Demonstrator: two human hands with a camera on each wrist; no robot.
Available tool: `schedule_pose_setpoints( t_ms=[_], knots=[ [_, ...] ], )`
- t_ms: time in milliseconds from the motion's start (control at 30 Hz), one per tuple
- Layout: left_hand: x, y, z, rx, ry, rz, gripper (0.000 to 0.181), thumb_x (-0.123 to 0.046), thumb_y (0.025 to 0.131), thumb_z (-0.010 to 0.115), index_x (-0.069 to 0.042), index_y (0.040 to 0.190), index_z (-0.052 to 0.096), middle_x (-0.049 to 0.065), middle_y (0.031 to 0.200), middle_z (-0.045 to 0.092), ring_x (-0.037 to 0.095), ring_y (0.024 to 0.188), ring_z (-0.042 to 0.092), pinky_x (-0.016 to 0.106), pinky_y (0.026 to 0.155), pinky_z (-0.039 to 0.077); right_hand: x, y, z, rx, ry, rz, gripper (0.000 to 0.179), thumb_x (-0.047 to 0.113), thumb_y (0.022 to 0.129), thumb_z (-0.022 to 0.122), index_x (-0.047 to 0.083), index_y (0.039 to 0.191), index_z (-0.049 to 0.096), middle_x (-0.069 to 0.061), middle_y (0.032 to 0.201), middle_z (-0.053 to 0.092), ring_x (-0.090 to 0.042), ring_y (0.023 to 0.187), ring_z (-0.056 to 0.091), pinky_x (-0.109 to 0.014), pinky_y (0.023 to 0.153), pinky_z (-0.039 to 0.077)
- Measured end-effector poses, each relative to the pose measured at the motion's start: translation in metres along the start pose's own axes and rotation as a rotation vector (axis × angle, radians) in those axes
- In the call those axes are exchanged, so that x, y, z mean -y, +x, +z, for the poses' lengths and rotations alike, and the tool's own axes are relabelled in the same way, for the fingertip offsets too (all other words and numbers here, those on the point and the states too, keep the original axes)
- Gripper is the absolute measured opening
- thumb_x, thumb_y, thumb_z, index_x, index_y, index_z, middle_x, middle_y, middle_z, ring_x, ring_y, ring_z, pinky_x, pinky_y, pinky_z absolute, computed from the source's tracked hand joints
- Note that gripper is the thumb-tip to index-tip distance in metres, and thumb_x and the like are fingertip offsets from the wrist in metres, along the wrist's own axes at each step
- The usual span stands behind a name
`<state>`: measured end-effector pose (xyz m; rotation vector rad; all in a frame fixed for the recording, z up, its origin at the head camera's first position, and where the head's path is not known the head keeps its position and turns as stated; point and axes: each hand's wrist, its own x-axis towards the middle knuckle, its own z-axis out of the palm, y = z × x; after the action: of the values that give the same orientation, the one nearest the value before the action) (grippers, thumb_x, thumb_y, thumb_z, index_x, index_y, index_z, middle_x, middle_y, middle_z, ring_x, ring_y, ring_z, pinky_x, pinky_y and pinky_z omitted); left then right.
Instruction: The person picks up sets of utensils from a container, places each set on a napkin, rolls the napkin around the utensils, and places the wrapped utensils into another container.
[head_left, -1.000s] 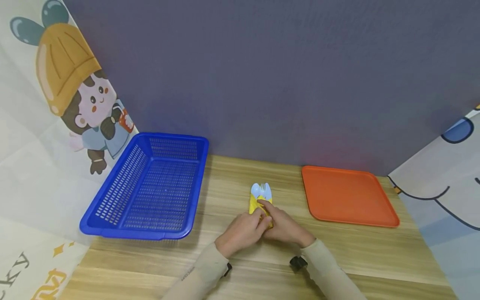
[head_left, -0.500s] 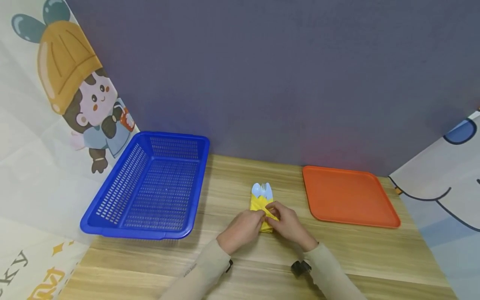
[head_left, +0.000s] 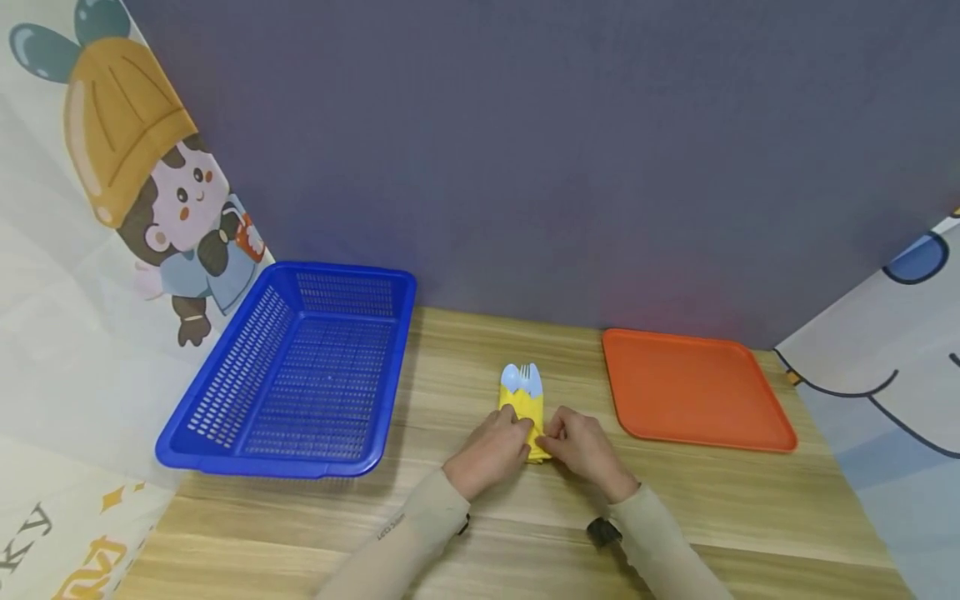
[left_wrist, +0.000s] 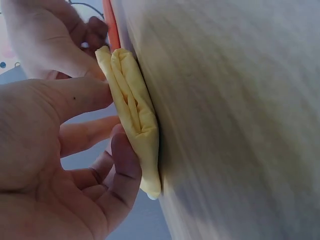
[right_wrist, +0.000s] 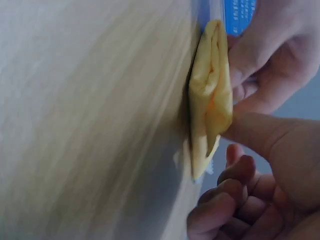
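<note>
A yellow napkin (head_left: pixel 522 408), folded into a flat packet, lies on the wooden table. Out of its far end stick a pale blue plastic spoon (head_left: pixel 512 376), fork (head_left: pixel 525 377) and knife (head_left: pixel 535 382). My left hand (head_left: pixel 491 450) presses the packet from above with thumb and fingertips; in the left wrist view they meet its top layer (left_wrist: pixel 122 107). On the right, my right hand (head_left: pixel 585 450) touches the napkin's side with the thumb (right_wrist: pixel 252 131), at a raised flap (right_wrist: pixel 219 122). Its other fingers are loosely bent beside the packet, apart from it.
A blue perforated basket (head_left: pixel 397 367) stands on the left, holding nothing. The flat orange tray (head_left: pixel 697 387) lies on the right. Behind the table (head_left: pixel 465 333) rises a grey partition (head_left: pixel 525 167), with printed cartoon sheets (head_left: pixel 67 333) at the sides.
The flap that both hands were handling at the packet's middle now lies flatter. My right hand has shifted right to the napkin's edge; the left hand has spread over its top.
</note>
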<state>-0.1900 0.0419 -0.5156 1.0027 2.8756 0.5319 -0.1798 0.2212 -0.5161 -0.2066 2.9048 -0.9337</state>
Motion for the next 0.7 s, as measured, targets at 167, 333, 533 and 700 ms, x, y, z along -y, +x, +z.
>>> schedule_pose_setpoints(
  t_ms=[167,333,533,700],
  knots=[
    [-0.001,-0.002,0.001,-0.037,0.019,0.013,0.014,-0.016,0.093,0.068,-0.007,0.104,0.069,0.004,0.084,0.051,0.014,0.069,0.046,0.022,0.057,0.04,0.01,-0.006,0.003,-0.033,-0.108,-0.1,0.025,0.013,0.089,0.075,0.016,0.074,0.054,0.009,0.061,0.049,-0.008,0.054,0.046,-0.024,0.047,0.039],
    [-0.002,-0.007,0.002,-0.066,0.013,-0.039,0.019,-0.02,0.094,0.068,-0.01,0.111,0.071,0.006,0.089,0.051,0.018,0.074,0.045,0.023,0.06,0.039,0.014,-0.006,0.007,0.005,-0.111,-0.082,0.026,0.013,0.09,0.073,0.015,0.071,0.056,0.008,0.061,0.049,-0.008,0.055,0.045,-0.024,0.049,0.039],
    [0.002,-0.015,0.0,-0.08,-0.148,-0.228,0.039,-0.017,0.093,0.072,-0.006,0.128,0.062,0.013,0.1,0.048,0.022,0.08,0.048,0.029,0.064,0.046,0.013,-0.003,0.007,0.043,-0.055,-0.045,0.026,0.013,0.089,0.075,0.013,0.071,0.057,0.007,0.062,0.051,-0.009,0.056,0.046,-0.024,0.05,0.039],
    [0.01,-0.008,-0.003,-0.029,-0.347,-0.337,0.06,-0.017,0.09,0.075,0.008,0.136,0.047,0.017,0.101,0.055,0.025,0.085,0.056,0.04,0.075,0.053,0.013,-0.003,0.005,0.044,-0.04,-0.009,0.025,0.013,0.088,0.075,0.013,0.07,0.058,0.006,0.063,0.052,-0.01,0.057,0.047,-0.026,0.052,0.04]
  ],
)
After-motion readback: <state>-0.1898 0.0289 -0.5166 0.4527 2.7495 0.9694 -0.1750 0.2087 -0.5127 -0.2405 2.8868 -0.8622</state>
